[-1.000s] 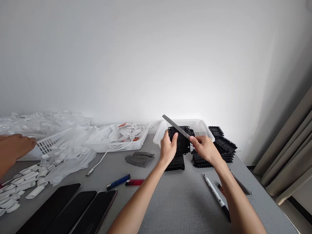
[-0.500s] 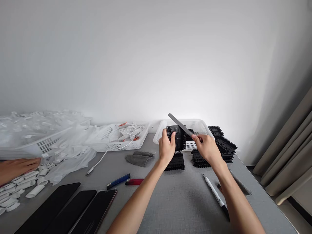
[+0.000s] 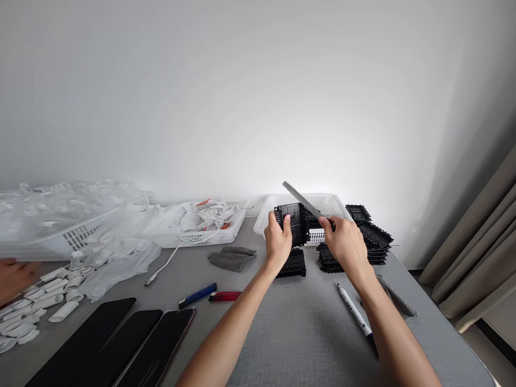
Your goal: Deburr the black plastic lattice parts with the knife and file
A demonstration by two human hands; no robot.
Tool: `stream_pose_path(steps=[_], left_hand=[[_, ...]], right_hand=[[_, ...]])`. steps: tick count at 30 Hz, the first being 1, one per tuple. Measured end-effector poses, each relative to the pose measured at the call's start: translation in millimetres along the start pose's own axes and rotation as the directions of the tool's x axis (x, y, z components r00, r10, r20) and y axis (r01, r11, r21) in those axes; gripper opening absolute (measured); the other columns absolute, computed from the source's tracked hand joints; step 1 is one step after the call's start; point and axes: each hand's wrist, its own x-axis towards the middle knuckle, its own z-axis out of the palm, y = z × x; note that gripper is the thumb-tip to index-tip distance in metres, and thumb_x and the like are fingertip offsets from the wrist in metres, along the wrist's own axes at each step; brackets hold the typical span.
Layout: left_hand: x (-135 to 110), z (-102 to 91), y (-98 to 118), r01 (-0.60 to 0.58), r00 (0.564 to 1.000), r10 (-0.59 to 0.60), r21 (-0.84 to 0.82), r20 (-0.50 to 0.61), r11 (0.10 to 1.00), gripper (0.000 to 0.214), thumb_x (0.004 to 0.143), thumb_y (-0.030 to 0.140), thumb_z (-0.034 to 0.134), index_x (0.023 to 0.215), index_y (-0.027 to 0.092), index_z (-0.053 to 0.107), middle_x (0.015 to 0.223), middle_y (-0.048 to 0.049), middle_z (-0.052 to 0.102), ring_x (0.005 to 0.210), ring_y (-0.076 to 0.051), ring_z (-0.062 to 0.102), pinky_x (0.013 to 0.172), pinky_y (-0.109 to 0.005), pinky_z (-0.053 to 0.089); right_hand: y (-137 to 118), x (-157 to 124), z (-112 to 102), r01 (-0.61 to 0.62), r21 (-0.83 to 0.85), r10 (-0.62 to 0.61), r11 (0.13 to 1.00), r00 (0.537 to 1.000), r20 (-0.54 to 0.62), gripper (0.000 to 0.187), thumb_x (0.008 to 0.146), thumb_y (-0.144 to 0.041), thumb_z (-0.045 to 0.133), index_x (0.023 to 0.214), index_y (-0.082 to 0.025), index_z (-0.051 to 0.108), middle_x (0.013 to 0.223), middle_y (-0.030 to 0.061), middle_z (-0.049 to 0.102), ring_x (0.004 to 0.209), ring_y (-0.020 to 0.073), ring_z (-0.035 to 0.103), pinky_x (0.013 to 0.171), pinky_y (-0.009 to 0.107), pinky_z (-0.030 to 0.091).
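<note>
My left hand (image 3: pixel 279 241) is closed on a black plastic panel (image 3: pixel 297 221) with toothed edges, held up in front of a white basket (image 3: pixel 334 205). A flat metal file (image 3: pixel 303 199) is in my right hand (image 3: pixel 346 242), its handle mostly hidden in my fist. The blade slants up to the left, over the panel's upper right; I cannot tell whether it touches. Below my hands lie similar black panels (image 3: pixel 293 263), with another stack (image 3: pixel 329 258) beside my right wrist and more panels (image 3: pixel 374 236) piled to the right.
A marker (image 3: pixel 355 312) and a grey cloth (image 3: pixel 397 298) lie by my right forearm. Another cloth (image 3: pixel 233 259), blue (image 3: pixel 197 295) and red (image 3: pixel 224 296) cutters, and phones (image 3: pixel 157 349) lie left. Farther left are a basket with cables (image 3: pixel 209 239), white tubes (image 3: pixel 64 312) and another person's hand (image 3: pixel 18 277).
The file has shifted slightly up and right relative to the panel, and the panel is tilted a little differently. The other person's hand has drawn back to the left.
</note>
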Motion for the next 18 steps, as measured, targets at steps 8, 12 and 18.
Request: stream_pose_path(steps=[8, 12, 18], left_hand=[[-1, -4.6, 9, 0.016, 1.0, -0.015, 0.033, -0.003, 0.999, 0.04, 0.096, 0.051, 0.045, 0.113, 0.016, 0.053, 0.086, -0.0129, 0.069, 0.082, -0.03, 0.067, 0.07, -0.037, 0.05], [0, -6.7, 12, 0.025, 0.998, -0.026, -0.024, -0.052, 0.999, 0.036, 0.095, 0.05, 0.048, 0.109, 0.017, 0.053, 0.095, -0.0144, 0.07, 0.09, -0.03, 0.068, 0.078, -0.038, 0.052], [1, -2.6, 9, 0.097, 0.995, -0.099, -0.19, 0.002, 0.977, 0.026, 0.093, 0.044, 0.053, 0.101, 0.019, 0.055, 0.1, -0.0126, 0.071, 0.096, -0.026, 0.068, 0.085, -0.037, 0.053]], right_hand=[[-5, -2, 1, 0.028, -0.008, -0.028, 1.0, 0.999, 0.02, 0.045, 0.099, -0.056, 0.041, 0.075, -0.022, 0.06, 0.062, 0.0063, 0.057, 0.054, 0.0189, 0.048, 0.055, 0.03, 0.022], [4, 2, 2, -0.014, 0.037, 0.016, 0.999, 0.998, -0.063, 0.05, 0.099, -0.059, 0.038, 0.073, -0.021, 0.056, 0.06, 0.0055, 0.054, 0.051, 0.0169, 0.043, 0.054, 0.03, 0.022], [7, 7, 15, -0.006, 0.51, -0.07, 0.86, 0.989, 0.13, 0.056, 0.094, -0.069, 0.037, 0.07, -0.021, 0.052, 0.052, -0.0007, 0.049, 0.049, 0.0146, 0.043, 0.05, 0.028, 0.029]])
